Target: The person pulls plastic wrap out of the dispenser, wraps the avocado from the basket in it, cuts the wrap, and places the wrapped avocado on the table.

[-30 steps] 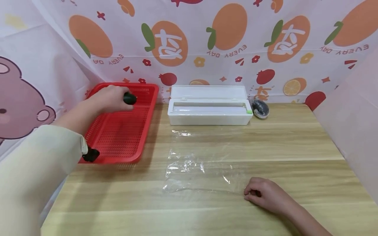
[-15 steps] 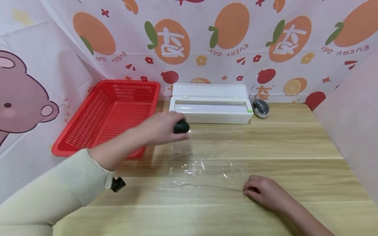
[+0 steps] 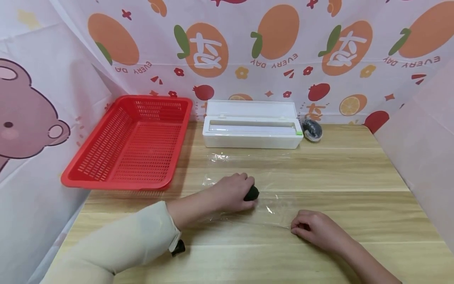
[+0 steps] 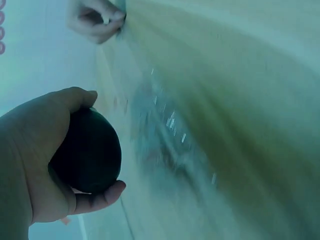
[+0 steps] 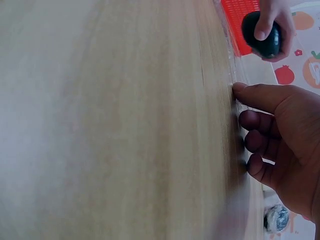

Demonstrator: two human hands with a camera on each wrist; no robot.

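Left hand (image 3: 232,191) grips a dark avocado (image 3: 252,193) over the plastic wrap (image 3: 248,177); best set it centrally. Right hand (image 3: 313,228), fingers curled, pins the wrap's corner.

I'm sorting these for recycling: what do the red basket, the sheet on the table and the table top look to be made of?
Red basket: moulded plastic, slightly glossy, with perforated walls and floor. Sheet: thin clear plastic film, wrinkled, with bright glints. Table: light wood or wood-look laminate, with a banded plank grain; which one cannot be told.
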